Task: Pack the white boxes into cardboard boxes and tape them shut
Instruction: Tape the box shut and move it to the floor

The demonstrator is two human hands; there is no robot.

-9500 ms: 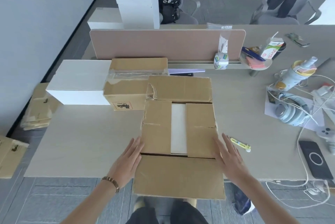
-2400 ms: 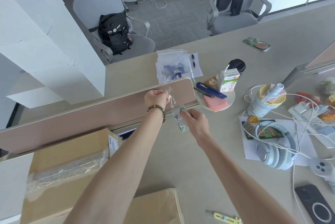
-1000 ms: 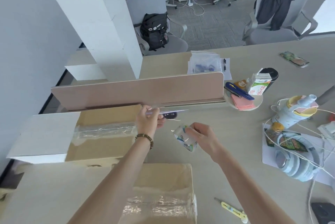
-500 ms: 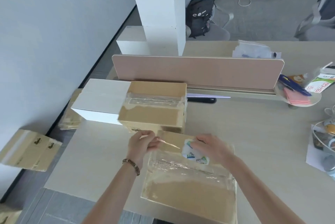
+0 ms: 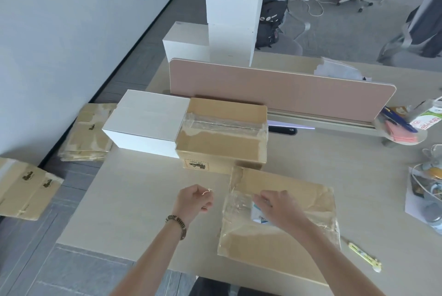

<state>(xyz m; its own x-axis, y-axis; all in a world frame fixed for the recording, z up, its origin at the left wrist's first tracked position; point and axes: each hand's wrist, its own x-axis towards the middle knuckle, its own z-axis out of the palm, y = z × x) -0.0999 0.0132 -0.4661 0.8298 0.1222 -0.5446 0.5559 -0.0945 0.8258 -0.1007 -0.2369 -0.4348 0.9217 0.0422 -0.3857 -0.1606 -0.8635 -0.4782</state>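
Tape drawn across the near cardboard box, both hands engaged.

The left hand [image 5: 194, 202] holds a narrow grip, fingers curled, pinching the free end of the clear tape [image 5: 235, 202] just left of the near cardboard box [image 5: 282, 243] on the worktop [image 5: 143, 200]. The right hand [image 5: 278, 208] grips the tape roll [image 5: 258, 218], fingers curled over it, resting on the box top. A second cardboard box [image 5: 222, 137], taped shut, stands behind, touching a white box [image 5: 146, 119] on its left. A yellow knife [image 5: 363, 257] lies right of the near box.
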